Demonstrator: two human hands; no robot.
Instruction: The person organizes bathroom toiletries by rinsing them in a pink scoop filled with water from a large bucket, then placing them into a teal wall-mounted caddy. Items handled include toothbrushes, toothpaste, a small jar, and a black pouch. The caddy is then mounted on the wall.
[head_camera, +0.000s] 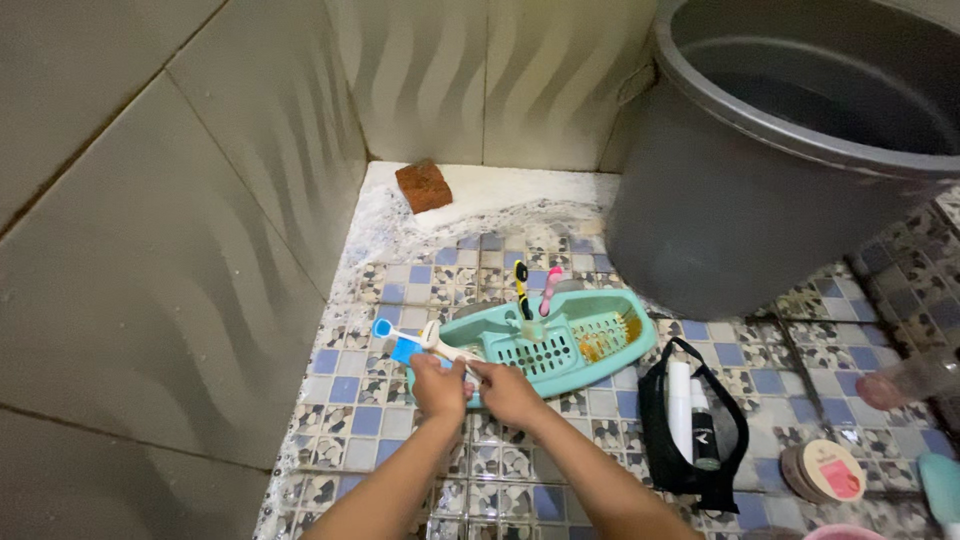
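My left hand (438, 385) and my right hand (505, 392) meet over the near left corner of a teal plastic basket (600, 335) on the tiled floor. Together they grip the handle of a white brush with a blue head (400, 335), which points left past the basket's end. A small blue piece (404, 351) lies under the brush. Two toothbrushes, one black and yellow (521, 288) and one pink (550, 288), stand upright in a holder in the basket. The basket's right part has a brownish stain (605, 345).
A large grey bucket (760, 170) stands at the right. A black pouch (690, 425) with white and dark tubes lies right of the basket. A round lidded tin (822, 470) is further right. A reddish brick piece (423, 185) sits in the far corner by the tiled walls.
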